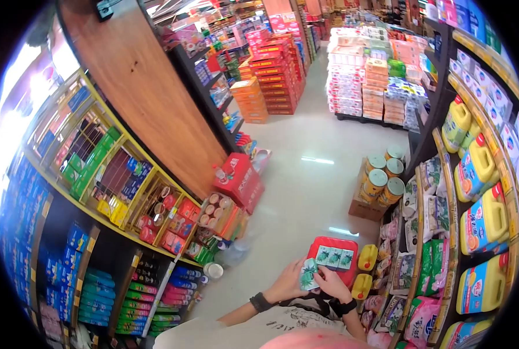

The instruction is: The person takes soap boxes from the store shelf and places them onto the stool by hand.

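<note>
A small white pack (309, 274) with a green leaf print is held up in front of me. My left hand (288, 284) grips it from the left side, fingers closed along its edge. At its right edge, the fingers of my right hand (330, 284) pinch the same pack. Just beyond my hands is a red plastic tub or stool (314, 249); I cannot tell which. Several similar packs (335, 257) lie side by side in a row on or in it. I wear a dark band on each wrist.
Right of the red plastic piece stand yellow jugs (367, 257). A shelf with large yellow detergent bottles (477, 168) rises on my right. Ahead, a carton of cans (378, 183) sits on the floor. Left are a yellow-edged rack (125, 232) and a red box (239, 180).
</note>
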The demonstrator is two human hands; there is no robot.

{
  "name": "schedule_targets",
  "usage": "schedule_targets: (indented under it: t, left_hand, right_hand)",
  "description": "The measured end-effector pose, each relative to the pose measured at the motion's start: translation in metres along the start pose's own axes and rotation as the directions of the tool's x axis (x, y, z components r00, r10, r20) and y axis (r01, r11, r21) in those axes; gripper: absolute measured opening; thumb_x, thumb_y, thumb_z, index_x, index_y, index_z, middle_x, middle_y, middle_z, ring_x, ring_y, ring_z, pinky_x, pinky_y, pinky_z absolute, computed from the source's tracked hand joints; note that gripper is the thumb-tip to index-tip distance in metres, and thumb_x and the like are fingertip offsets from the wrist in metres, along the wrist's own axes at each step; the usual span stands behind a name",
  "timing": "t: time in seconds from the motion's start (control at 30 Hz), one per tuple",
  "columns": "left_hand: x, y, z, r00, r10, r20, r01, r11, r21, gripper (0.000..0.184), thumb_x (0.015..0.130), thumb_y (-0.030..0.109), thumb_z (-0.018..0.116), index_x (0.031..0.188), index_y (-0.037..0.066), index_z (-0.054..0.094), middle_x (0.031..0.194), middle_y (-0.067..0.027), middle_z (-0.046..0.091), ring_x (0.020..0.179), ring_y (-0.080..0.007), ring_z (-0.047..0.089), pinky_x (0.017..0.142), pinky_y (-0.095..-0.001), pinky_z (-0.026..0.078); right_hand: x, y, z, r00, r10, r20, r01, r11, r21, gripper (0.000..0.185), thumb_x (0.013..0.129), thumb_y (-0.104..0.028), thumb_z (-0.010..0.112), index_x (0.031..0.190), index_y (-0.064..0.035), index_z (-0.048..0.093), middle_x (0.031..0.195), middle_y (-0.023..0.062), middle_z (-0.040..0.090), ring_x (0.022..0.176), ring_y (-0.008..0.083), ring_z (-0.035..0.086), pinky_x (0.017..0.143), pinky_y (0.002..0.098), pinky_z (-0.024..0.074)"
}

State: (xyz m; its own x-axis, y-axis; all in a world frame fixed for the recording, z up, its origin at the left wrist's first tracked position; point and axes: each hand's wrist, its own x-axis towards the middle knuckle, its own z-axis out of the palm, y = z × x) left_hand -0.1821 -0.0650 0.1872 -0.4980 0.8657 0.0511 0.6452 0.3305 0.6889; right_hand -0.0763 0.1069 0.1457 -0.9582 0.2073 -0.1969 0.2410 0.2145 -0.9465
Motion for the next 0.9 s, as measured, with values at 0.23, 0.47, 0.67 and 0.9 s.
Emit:
schedule_targets:
  t: [0.23, 0.47, 0.67, 0.9]
  left_hand:
    - [0.029, 0.014, 0.023, 0.989, 0.032, 0.143, -0.034, 0.999, 0.014, 0.107, 0.063, 0.026, 0.083, 0.148, 0.001, 0.024, 0.136, -0.0259, 0.041, 0.126, -0.0417, 0.043, 0.107, -0.0445, 0.038]
    - [0.065, 0.014, 0.065, 0.954, 0.060, 0.293, -0.090, 0.992, 0.089, 0.109, 0.059, 0.021, 0.085, 0.148, 0.003, 0.025, 0.140, -0.0273, 0.037, 0.130, -0.0449, 0.038, 0.109, -0.0477, 0.036]
    - [0.070, -0.001, 0.100, 0.946, -0.053, 0.320, 0.024, 0.995, 0.094, 0.099, 0.068, 0.021, 0.081, 0.148, 0.003, 0.026, 0.149, -0.0258, 0.034, 0.127, -0.0432, 0.047, 0.105, -0.0446, 0.042]
    - [0.084, -0.031, 0.133, 0.879, -0.216, 0.425, 0.195, 0.976, 0.093, 0.102, 0.065, 0.014, 0.080, 0.150, 0.011, 0.024, 0.148, -0.0257, 0.029, 0.107, -0.0467, 0.057, 0.084, -0.0471, 0.054]
  right_hand:
    - [0.000, 0.049, -0.042, 0.994, -0.010, 0.108, 0.002, 0.997, 0.074, 0.038, 0.094, -0.020, 0.061, 0.122, 0.0060, 0.056, 0.094, 0.0128, 0.070, 0.081, 0.0198, 0.066, 0.072, 0.0314, 0.0530]
    - [-0.014, 0.091, -0.062, 1.000, 0.000, -0.028, 0.013, 0.885, 0.465, 0.038, 0.096, -0.013, 0.058, 0.129, 0.0027, 0.052, 0.118, 0.0093, 0.062, 0.105, 0.0139, 0.059, 0.089, 0.0303, 0.0506]
    - [-0.010, 0.127, -0.058, 0.992, 0.124, 0.001, -0.103, 0.821, 0.561, 0.034, 0.097, -0.019, 0.056, 0.127, -0.0027, 0.054, 0.087, 0.0000, 0.064, 0.064, 0.0057, 0.056, 0.051, 0.0212, 0.0440]
    - [-0.006, 0.174, -0.041, 0.927, 0.353, 0.131, -0.360, 0.733, 0.577, 0.049, 0.096, -0.019, 0.060, 0.139, -0.0031, 0.045, 0.099, 0.0039, 0.062, 0.072, 0.0078, 0.057, 0.059, 0.0226, 0.0484]
